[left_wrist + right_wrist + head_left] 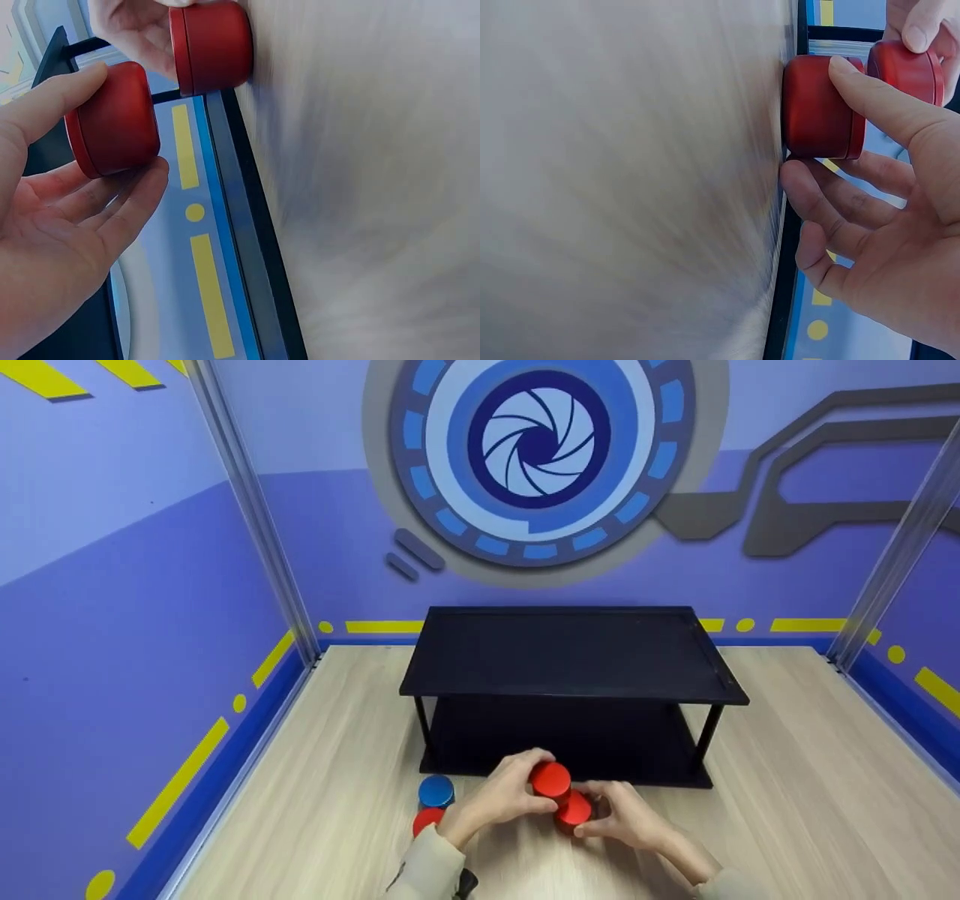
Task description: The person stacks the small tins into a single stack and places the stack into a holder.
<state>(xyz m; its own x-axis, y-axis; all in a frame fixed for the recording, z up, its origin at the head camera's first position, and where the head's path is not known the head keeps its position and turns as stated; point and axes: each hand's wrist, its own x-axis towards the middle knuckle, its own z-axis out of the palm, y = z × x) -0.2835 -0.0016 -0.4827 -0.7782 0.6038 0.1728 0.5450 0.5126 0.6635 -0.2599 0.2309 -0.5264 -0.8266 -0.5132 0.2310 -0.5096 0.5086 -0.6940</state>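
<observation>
My left hand (514,789) holds a red round tin (551,780) between thumb and fingers, raised off the table and slightly tilted. Just right of it and lower, a second red tin (821,109) stands upright on the wooden table, gripped at its sides by the thumb and fingers of my right hand (626,814). The raised tin sits close to the top edge of the standing one; whether they touch I cannot tell. Beside my left forearm are a blue tin (436,791) and a third red tin (427,820), the latter partly hidden by the wrist.
A black two-level shelf (562,652) stands just beyond both hands, its lower board (555,735) near the tins. Pale wooden tabletop (810,780) extends on either side. Blue-purple printed walls (150,660) with metal corner posts enclose the back and sides.
</observation>
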